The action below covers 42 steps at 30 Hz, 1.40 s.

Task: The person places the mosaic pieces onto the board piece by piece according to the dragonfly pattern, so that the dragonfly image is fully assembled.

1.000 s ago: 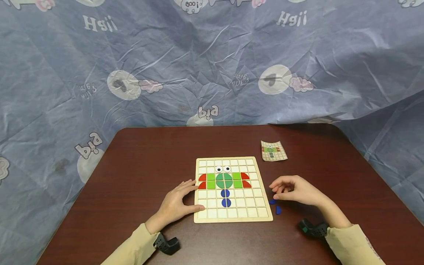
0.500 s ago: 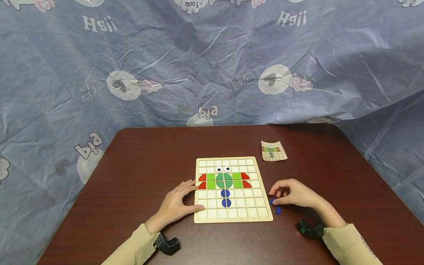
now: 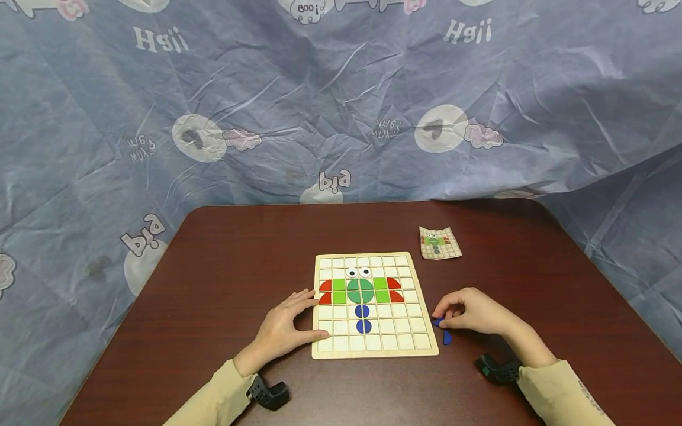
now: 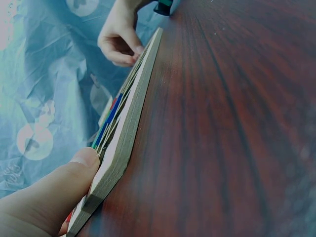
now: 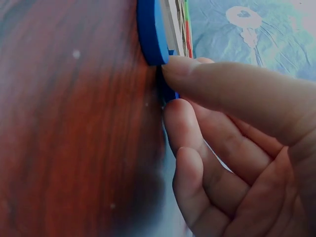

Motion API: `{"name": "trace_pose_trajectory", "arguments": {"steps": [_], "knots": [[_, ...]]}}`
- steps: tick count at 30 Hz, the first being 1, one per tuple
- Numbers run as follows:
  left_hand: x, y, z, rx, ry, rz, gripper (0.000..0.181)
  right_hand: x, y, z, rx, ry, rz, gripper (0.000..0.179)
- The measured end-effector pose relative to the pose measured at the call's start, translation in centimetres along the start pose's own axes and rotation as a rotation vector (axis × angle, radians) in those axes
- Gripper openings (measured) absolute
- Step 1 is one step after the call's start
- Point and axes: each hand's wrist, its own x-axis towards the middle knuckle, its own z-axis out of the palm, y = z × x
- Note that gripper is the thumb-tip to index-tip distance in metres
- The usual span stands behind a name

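Note:
A square wooden grid board (image 3: 396, 342) lies on the table with red, green and blue flat pieces and two eye pieces set in its cells. My left hand (image 3: 285, 325) rests at its left side, fingers fairly straight along the edge, thumb on the face near the lower left corner. Just off the board's right edge, my right hand (image 3: 476, 310) pinches a blue half-round piece (image 3: 438, 322) between thumb and forefinger, low over the table. A second blue half-round piece (image 3: 447, 338) lies right beside it; the right wrist view shows this loose piece (image 5: 150, 32) close to the thumb tip.
A small paper card (image 3: 439, 244) printed with a similar grid picture lies behind the board to the right. The dark red-brown table (image 3: 256, 236) extends around the board. A blue printed cloth (image 3: 298, 106) hangs behind it.
My right hand has come down and slightly toward me onto the nearer blue piece, and its thumb and forefinger have closed on it. The left hand and the board stay put.

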Motion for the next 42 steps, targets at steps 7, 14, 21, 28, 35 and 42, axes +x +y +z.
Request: {"name": "trace_pose_trajectory", "arguments": {"steps": [7, 14, 21, 28, 35, 42], "knots": [[0.0, -0.1, 0.1, -0.004, 0.005, -0.001, 0.072, -0.1, 0.3, 0.0, -0.02, -0.018, -0.027, 0.013], [0.0, -0.1, 0.2, -0.009, 0.008, 0.003, 0.071, -0.1, 0.5, 0.0, -0.041, -0.014, -0.059, 0.014], [0.0, 0.0, 0.1, -0.008, -0.001, -0.014, 0.073, 0.3, 0.1, -0.1, -0.046, -0.011, -0.125, 0.016], [-0.1, -0.1, 0.0, -0.009, 0.0, -0.016, 0.072, 0.8, -0.8, 0.0, -0.048, 0.032, -0.254, 0.014], [0.0, -0.1, 0.1, -0.014, 0.001, -0.007, 0.072, 2.0, -2.3, 0.7, -0.062, 0.089, -0.247, 0.011], [0.0, -0.2, 0.1, -0.01, 0.008, -0.001, 0.072, 3.9, -4.2, 2.5, -0.047, 0.071, -0.226, 0.011]]}}
